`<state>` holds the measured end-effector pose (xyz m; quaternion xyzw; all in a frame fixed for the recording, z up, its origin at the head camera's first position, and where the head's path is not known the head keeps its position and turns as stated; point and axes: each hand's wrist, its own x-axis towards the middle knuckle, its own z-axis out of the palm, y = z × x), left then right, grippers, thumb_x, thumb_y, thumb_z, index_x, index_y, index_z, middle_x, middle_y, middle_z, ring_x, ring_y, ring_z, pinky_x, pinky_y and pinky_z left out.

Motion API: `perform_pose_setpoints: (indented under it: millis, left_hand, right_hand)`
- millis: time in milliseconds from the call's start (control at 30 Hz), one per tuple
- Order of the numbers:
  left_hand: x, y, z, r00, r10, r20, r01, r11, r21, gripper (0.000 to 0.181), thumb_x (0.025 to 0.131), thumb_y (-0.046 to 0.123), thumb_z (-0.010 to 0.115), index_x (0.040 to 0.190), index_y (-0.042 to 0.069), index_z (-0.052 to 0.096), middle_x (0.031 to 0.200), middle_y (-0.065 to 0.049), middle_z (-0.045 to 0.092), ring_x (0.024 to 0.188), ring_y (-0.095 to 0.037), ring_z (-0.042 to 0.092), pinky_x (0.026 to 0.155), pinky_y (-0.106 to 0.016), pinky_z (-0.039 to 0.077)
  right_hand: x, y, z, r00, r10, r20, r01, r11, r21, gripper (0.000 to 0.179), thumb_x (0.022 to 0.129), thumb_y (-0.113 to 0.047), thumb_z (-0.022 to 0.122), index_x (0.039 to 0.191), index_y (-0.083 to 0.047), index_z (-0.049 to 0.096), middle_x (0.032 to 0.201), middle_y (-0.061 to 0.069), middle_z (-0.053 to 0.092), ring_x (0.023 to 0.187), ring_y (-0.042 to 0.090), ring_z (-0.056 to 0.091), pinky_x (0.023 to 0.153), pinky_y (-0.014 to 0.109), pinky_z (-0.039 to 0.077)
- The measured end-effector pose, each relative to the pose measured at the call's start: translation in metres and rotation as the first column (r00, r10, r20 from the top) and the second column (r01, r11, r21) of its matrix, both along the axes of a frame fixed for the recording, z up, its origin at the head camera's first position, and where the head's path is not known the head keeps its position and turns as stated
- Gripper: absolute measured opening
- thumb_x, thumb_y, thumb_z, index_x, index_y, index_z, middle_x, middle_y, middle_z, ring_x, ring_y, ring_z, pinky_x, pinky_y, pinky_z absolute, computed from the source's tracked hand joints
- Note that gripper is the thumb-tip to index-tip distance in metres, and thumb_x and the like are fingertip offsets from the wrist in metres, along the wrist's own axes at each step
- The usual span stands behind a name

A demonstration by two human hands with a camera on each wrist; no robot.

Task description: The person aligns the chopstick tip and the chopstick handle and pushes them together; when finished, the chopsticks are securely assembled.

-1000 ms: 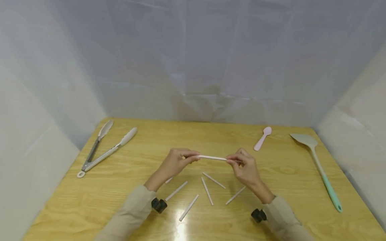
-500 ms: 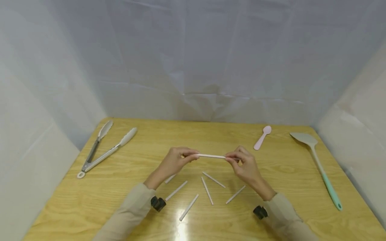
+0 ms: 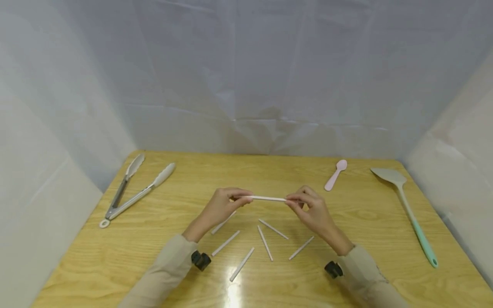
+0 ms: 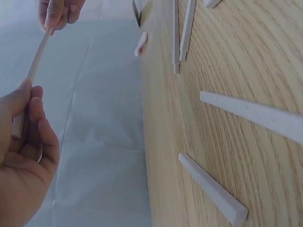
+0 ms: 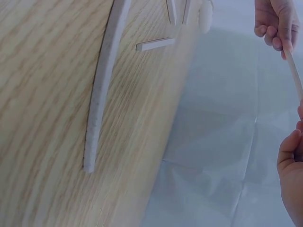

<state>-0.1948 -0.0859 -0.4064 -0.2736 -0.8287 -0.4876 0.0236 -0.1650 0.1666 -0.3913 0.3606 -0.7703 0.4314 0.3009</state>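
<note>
White, slim stick (image 3: 269, 198): held clear of tbl. (image 3: 269, 171), btwn. the two hands, roughly level in head view. L hand (image 3: 223, 206) pinches it nr. one end, thumb vs. fingers; R hand (image 3: 313, 210) pinches nr. the other. Both grips narrow; mid-length exposed btwn. them, no visible break.

Progress (judged): one pc. up and in hand, approx. early stage. Outstanding: six loose sticks (image 3: 265, 243), on tbl. below hands and toward the body, lying at mixed angles, approx. none grouped or lined up. No finished arrangement obs.

Other items, no hand contact: tongs (image 3: 131, 201), spread, well out to L of L hand; pink spoon (image 3: 335, 176), beyond R hand and slightly to its R; turner w/ green handle (image 3: 413, 219), well out to R of R hand. Stick end inside R fingers partly hidden; exact extent n/k.
</note>
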Motion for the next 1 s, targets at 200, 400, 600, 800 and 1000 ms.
perform_pose_setpoints:
  millis: [200, 400, 600, 800, 1000]
  left_hand:
    - [0.0, 0.0, 0.002, 1.0, 0.006, -0.013, -0.006, 1.0, -0.003, 0.02, 0.089, 0.015, 0.066, 0.103, 0.003, 0.072, 0.095, -0.009, 0.072, 0.078, -0.013, 0.065, 0.065, -0.022, 0.053]
    - [0.002, 0.003, 0.001, 0.999, 0.025, -0.034, -0.025, 1.0, 0.013, 0.018, 0.088, 0.011, 0.066, 0.101, 0.0, 0.072, 0.089, -0.011, 0.072, 0.074, -0.017, 0.066, 0.063, -0.022, 0.053]
    - [0.006, 0.01, 0.0, 0.996, 0.064, -0.062, -0.063, 0.998, 0.028, 0.017, 0.087, 0.01, 0.067, 0.098, -0.002, 0.072, 0.088, -0.013, 0.072, 0.072, -0.018, 0.064, 0.062, -0.021, 0.052]
    - [0.007, 0.014, -0.004, 0.989, 0.102, -0.104, -0.096, 0.994, 0.058, 0.015, 0.085, 0.007, 0.068, 0.095, -0.002, 0.072, 0.088, -0.013, 0.072, 0.07, -0.02, 0.065, 0.061, -0.021, 0.052]
    - [0.008, 0.019, -0.007, 0.987, 0.114, -0.116, -0.108, 0.992, 0.064, 0.012, 0.084, 0.005, 0.068, 0.093, -0.003, 0.072, 0.086, -0.014, 0.072, 0.069, -0.018, 0.064, 0.061, -0.021, 0.053]
  right_hand:
    - [0.003, -0.002, 0.009, 1.0, 0.001, -0.013, 0.0, 1.0, 0.017, 0.028, 0.057, 0.028, 0.071, 0.079, 0.01, 0.067, 0.071, 0.013, 0.055, 0.056, 0.016, 0.048, 0.048, 0.025, 0.041]
    - [0.003, -0.004, 0.005, 1.0, -0.008, -0.006, 0.008, 1.0, 0.002, 0.028, 0.057, 0.028, 0.071, 0.077, 0.01, 0.067, 0.067, 0.011, 0.053, 0.055, 0.016, 0.048, 0.051, 0.016, 0.041]
    - [0.005, -0.008, 0.002, 0.997, -0.076, 0.026, 0.077, 0.996, -0.037, 0.023, 0.06, 0.026, 0.072, 0.075, 0.009, 0.068, 0.063, 0.008, 0.049, 0.054, 0.015, 0.045, 0.054, 0.01, 0.037]
    - [0.006, -0.009, 0.005, 0.994, -0.104, 0.035, 0.106, 0.993, -0.045, 0.019, 0.062, 0.023, 0.073, 0.073, 0.01, 0.067, 0.062, 0.01, 0.049, 0.054, 0.017, 0.045, 0.053, 0.011, 0.036]
    - [0.007, -0.008, 0.002, 0.988, -0.131, 0.085, 0.136, 0.99, -0.049, 0.016, 0.064, 0.022, 0.073, 0.072, 0.01, 0.067, 0.062, 0.011, 0.05, 0.054, 0.016, 0.044, 0.051, 0.012, 0.037]
